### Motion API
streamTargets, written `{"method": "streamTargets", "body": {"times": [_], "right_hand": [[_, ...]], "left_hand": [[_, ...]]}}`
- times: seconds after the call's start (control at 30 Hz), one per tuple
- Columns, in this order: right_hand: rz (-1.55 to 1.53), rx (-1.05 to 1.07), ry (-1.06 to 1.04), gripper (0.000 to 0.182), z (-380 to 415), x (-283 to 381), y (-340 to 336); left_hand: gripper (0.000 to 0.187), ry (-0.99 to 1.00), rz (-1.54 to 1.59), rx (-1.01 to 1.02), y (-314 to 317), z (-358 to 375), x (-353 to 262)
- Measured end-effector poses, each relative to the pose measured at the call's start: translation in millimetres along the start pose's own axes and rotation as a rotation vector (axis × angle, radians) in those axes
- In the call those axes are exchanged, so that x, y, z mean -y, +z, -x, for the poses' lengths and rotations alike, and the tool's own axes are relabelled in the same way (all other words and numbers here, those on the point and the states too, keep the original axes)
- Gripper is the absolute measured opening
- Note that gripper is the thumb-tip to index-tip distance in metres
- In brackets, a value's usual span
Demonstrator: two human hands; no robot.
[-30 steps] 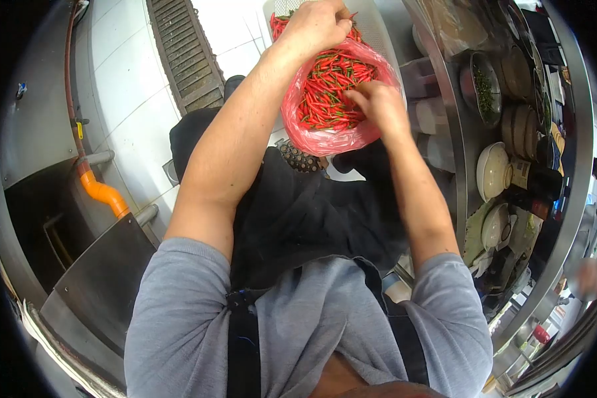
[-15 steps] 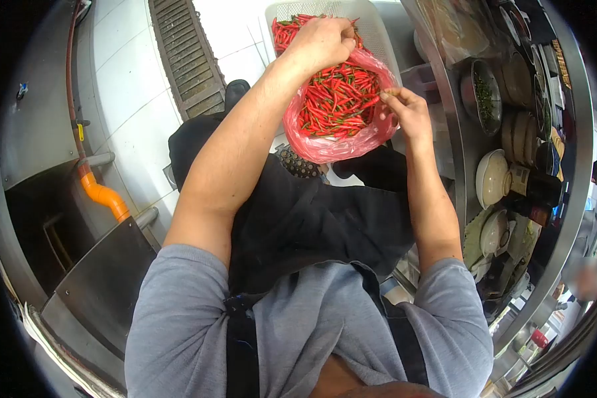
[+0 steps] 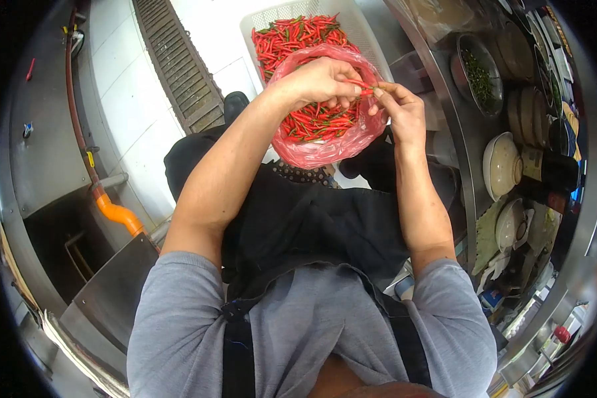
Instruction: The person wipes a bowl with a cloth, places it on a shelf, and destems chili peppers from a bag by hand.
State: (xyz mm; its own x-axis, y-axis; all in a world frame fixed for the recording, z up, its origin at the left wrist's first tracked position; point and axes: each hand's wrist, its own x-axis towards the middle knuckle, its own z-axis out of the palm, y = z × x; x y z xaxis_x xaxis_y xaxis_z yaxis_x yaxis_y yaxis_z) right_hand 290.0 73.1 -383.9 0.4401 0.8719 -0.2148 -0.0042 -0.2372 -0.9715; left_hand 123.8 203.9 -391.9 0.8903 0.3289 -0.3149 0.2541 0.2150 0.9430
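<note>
My left hand (image 3: 325,83) is over the pink plastic bag (image 3: 305,154), its fingers closed on one end of a red chili pepper (image 3: 357,84). At the bag's right side, the thumb and fingertips of my right hand (image 3: 402,109) pinch the chili's other end, near the stem. Red chilies (image 3: 318,125) with green stems fill the open bag below both hands. Beyond the bag, more loose chilies (image 3: 298,33) lie in a white perforated plastic basket (image 3: 247,33). The bag's near rim is bunched and folded outward.
To the right, a steel shelf (image 3: 444,99) holds a bowl of chopped greens (image 3: 477,79) and several stacked bowls (image 3: 501,166). A floor drain grate (image 3: 179,63) runs along white tiles on the left. An orange pipe (image 3: 119,213) stands beside steel panels.
My left hand has come from the basket side toward my right hand, and both now meet on one chili. The basket's chilies are more exposed. The view has shifted slightly.
</note>
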Motion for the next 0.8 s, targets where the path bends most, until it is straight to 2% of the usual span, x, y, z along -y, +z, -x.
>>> {"method": "streamTargets", "body": {"times": [0.1,0.23,0.33,0.53,0.67,0.73,0.8], "right_hand": [[0.077,0.042,0.017,0.020,-3.0,-3.4,-1.6],[0.088,0.088,0.069,0.019,-3.9,-7.4,-2.9],[0.067,0.113,0.116,0.019,-0.3,1.8,-0.6],[0.050,0.118,0.133,0.018,-0.4,-2.7,1.5],[0.025,0.122,0.138,0.017,2.4,-1.3,4.1],[-0.016,0.080,0.059,0.017,2.9,-1.9,5.4],[-0.025,0.077,0.047,0.017,4.9,0.5,6.2]], "left_hand": [[0.022,0.056,0.013,-0.103,0.7,-5.5,-0.5],[0.020,0.020,-0.111,-0.118,0.6,-11.5,0.4],[0.019,0.051,-0.166,-0.134,-0.2,-16.1,6.7],[0.019,0.191,-0.144,-0.305,-2.3,-17.7,12.0],[0.020,0.151,-0.013,-0.296,0.1,-9.5,2.4],[0.020,0.147,0.060,-0.302,1.3,-7.3,-0.7],[0.018,0.049,0.292,-0.271,1.6,-7.3,0.7]]}}
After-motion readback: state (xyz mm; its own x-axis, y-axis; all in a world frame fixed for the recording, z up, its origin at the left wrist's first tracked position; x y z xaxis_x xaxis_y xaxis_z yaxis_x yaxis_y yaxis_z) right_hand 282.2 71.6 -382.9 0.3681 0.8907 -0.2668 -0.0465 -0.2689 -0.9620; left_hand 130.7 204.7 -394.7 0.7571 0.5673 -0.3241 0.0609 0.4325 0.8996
